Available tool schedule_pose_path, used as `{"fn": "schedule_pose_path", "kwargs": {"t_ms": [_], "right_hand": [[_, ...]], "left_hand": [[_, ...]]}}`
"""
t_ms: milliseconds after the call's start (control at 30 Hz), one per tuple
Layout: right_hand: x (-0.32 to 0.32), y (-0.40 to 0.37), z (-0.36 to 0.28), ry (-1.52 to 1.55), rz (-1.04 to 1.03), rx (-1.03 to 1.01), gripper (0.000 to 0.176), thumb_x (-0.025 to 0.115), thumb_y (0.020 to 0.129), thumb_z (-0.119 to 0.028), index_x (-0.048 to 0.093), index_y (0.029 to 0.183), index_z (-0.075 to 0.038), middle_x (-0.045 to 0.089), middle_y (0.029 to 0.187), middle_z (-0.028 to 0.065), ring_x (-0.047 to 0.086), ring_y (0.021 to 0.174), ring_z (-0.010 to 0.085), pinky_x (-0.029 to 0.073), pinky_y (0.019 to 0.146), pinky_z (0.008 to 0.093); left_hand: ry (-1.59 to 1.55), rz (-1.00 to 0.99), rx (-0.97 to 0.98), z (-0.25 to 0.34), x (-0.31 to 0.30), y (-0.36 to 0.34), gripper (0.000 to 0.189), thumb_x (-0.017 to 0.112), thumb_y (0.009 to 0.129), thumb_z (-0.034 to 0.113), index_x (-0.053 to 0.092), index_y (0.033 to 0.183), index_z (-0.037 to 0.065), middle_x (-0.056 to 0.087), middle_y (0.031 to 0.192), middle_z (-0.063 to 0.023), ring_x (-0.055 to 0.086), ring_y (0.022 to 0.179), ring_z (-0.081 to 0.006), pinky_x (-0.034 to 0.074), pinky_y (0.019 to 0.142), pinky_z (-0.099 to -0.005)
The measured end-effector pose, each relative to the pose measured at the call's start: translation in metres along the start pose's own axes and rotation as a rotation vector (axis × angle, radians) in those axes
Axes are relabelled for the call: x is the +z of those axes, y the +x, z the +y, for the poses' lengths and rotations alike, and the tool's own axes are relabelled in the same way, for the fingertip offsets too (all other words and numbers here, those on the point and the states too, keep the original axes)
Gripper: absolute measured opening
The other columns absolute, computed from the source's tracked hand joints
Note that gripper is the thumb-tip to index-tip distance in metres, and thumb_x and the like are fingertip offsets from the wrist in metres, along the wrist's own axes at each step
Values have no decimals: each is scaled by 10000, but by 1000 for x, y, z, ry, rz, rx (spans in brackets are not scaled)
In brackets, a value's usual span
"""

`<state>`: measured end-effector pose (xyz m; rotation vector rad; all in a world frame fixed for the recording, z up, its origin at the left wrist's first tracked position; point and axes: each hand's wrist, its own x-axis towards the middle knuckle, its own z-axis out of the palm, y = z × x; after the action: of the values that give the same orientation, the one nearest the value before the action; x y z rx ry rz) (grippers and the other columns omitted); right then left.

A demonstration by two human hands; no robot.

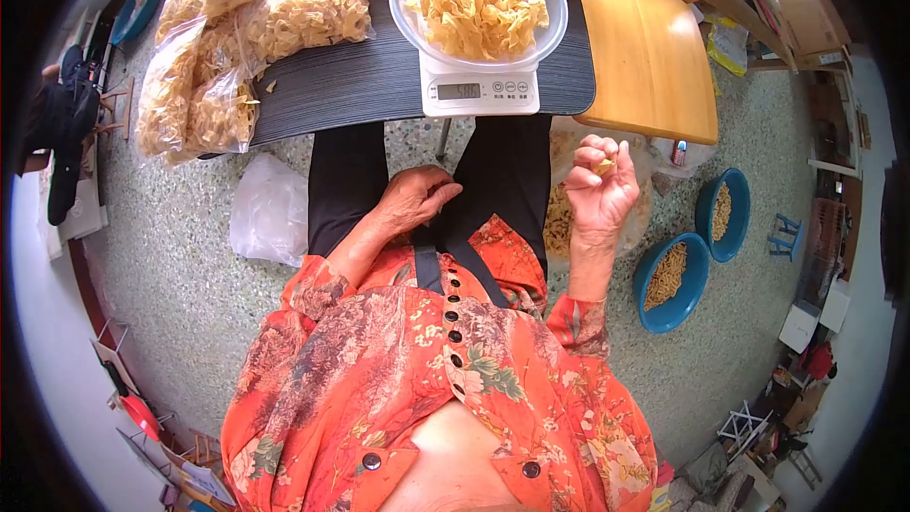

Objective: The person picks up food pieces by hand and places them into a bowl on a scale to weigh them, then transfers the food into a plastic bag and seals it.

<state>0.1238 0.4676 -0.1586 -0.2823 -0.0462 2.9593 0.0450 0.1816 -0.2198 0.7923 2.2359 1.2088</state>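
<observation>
My right hand (602, 185) is raised to the right of my lap, palm up. Its curled fingers hold a small piece of pale yellow dried food (604, 167). My left hand (412, 197) rests on my lap with the back up and the thumb apart; part of its fingers is hidden. In front of me a clear plastic bowl (400, 17) sits on a white digital scale (479, 93), whose display seems to read 586. Curly dried yellow slices (474, 5) heap above the bowl's rim.
Clear bags of dried slices (308, 14) crowd the left of the dark table (332, 85). A wooden stool top (654, 47) adjoins it. Blue basins (671, 283) with dried pieces stand on the floor at right. A white plastic bag (268, 209) lies left of my legs.
</observation>
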Motion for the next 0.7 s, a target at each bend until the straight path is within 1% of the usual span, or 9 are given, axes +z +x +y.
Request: {"fn": "schedule_pose_path", "kwargs": {"t_ms": [33, 133, 300, 400, 433, 467, 533, 567, 700], "right_hand": [[5, 3, 0, 24, 8, -16, 154, 553, 1029, -179, 574, 1038, -27, 477, 889, 35, 555, 803, 151, 494, 580, 251], [21, 15, -3, 30, -67, 67, 163, 552, 1034, -194, 593, 1031, -36, 515, 871, 47, 541, 747, 147, 475, 565, 261], [54, 38, -7, -113, -145, 83, 112, 553, 1022, -124, 601, 1087, -47, 446, 687, -3, 475, 606, 114, 429, 536, 250], [66, 53, -9, -178, -173, 100, 128, 547, 1032, -146, 603, 1084, -43, 434, 677, -4, 463, 593, 107, 425, 525, 254], [70, 58, -8, -187, -212, 108, 130, 578, 1022, -126, 622, 1114, -46, 508, 716, 6, 512, 624, 113, 454, 530, 247], [75, 60, -7, -188, -214, 107, 130, 578, 1022, -126, 622, 1114, -46, 508, 716, 6, 512, 624, 113, 454, 530, 247], [97, 65, 2, -422, 27, -94, 153, 621, 989, -65, 650, 1139, -53, 632, 839, 45, 572, 672, 130, 489, 554, 231], [98, 68, 4, -477, 37, -156, 193, 653, 960, -26, 670, 1148, -62, 691, 1009, 90, 608, 715, 142, 509, 570, 217], [109, 80, 1, -579, -125, -185, 187, 648, 962, -25, 671, 1145, -59, 697, 1074, 108, 606, 718, 132, 493, 549, 214]], "left_hand": [[-10, -9, -14, -1, 0, 0, 299, 678, 937, 317, 715, 908, 21, 678, 823, -151, 677, 743, -325, 518, 673, -414], [5, -4, 4, -5, 1, 2, 308, 673, 940, 325, 716, 907, 22, 679, 823, -153, 677, 744, -331, 518, 674, -419], [47, 17, 84, -13, 1, 4, 321, 666, 942, 340, 715, 900, 25, 679, 808, -154, 675, 727, -333, 514, 665, -424], [51, 6, 58, -16, 1, 7, 322, 669, 940, 341, 714, 897, 25, 675, 784, -155, 673, 720, -328, 510, 654, -424], [48, 7, 54, -15, 0, 7, 322, 669, 939, 341, 713, 896, 25, 673, 777, -155, 671, 716, -328, 508, 651, -423], [45, 10, 51, -15, -1, 7, 322, 670, 939, 341, 713, 896, 25, 671, 770, -156, 669, 713, -327, 506, 647, -423], [38, 2, 40, -14, -3, 7, 323, 670, 939, 341, 713, 894, 24, 670, 766, -156, 667, 711, -326, 506, 646, -421], [29, -6, 27, -13, -4, 8, 323, 670, 939, 341, 714, 893, 24, 669, 763, -156, 666, 709, -325, 506, 646, -419], [93, -34, 12, -16, -6, 9, 281, 684, 938, 284, 722, 945, 6, 689, 841, -160, 682, 754, -282, 520, 678, -377]]}}
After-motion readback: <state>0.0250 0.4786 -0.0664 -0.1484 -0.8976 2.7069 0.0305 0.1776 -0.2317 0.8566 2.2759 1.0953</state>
